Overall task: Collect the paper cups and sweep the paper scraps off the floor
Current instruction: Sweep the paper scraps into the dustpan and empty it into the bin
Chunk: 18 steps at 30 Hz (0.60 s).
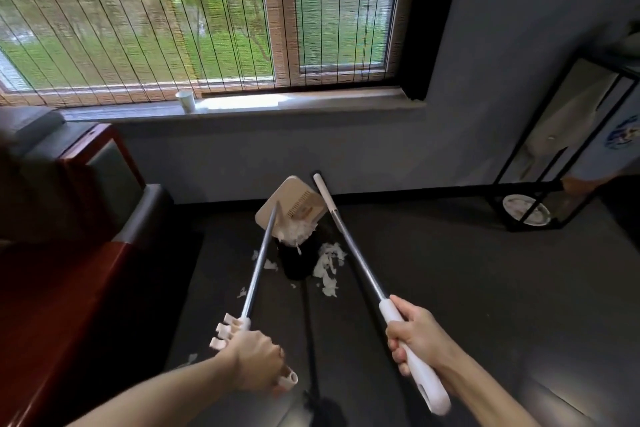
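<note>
My left hand (256,362) grips the white clip handle of a long dustpan pole. The beige dustpan (289,199) is raised and tilted near the wall, and white paper scraps (296,232) spill from it over a dark bin (298,263). My right hand (414,340) grips the white handle of the broom pole (356,253), whose far white end reaches the wall base beside the dustpan; the brush head cannot be made out. More paper scraps (329,267) lie on the dark floor around the bin. A white paper cup (186,100) stands on the windowsill.
A red and dark sofa (86,218) fills the left side. A black metal frame stand (554,163) stands at the right with a white dish (526,215) at its foot. The grey wall and a window with a bamboo blind (173,17) are ahead.
</note>
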Tool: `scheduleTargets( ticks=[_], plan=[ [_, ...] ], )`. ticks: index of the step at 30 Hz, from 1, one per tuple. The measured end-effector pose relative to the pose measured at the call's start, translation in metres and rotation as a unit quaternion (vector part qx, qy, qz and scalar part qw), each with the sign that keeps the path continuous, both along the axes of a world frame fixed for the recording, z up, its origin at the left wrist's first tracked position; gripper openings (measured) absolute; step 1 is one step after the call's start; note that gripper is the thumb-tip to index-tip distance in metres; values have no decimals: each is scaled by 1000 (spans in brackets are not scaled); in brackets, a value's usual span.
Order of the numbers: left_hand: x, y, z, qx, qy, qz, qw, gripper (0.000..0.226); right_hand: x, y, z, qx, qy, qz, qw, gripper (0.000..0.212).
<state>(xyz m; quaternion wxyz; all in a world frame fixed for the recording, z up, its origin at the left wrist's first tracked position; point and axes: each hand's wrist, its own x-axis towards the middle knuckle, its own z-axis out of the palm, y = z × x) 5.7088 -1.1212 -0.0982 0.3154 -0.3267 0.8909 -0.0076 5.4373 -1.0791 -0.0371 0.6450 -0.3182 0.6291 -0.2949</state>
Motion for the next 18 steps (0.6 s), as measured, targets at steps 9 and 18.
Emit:
scheduleTargets(
  ticks=[9,18],
  plan=[
    [39,15,16,-33,-17,10,999,51,-2,-18,13,-36,-8,-44,998,73],
    [57,31,46,-60,28,57,996,45,17,-19,19,-46,-13,-33,998,70]
  ],
)
